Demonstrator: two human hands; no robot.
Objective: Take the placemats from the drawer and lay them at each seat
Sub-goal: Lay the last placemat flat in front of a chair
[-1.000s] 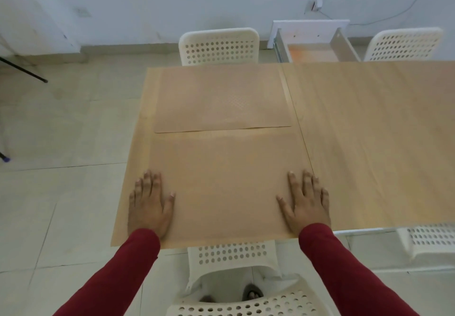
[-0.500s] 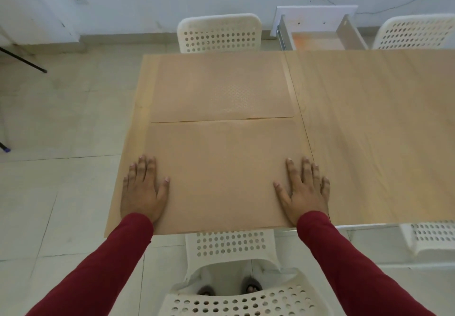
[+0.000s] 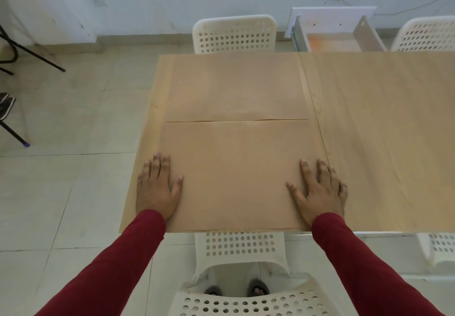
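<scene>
Flat and spread, both palms press the near placemat [image 3: 234,175] down; neither curls round anything. I see my left hand [image 3: 157,187] on the mat's left edge and my right hand [image 3: 318,190] on its right edge, fingers straight. That mat lies at the near edge of the table [image 3: 384,130], above a white chair [image 3: 241,244]. Its far edge touches the far placemat [image 3: 236,86], which sits before the far chair [image 3: 235,33]. Farther right, I see the open drawer [image 3: 332,42] by the wall.
</scene>
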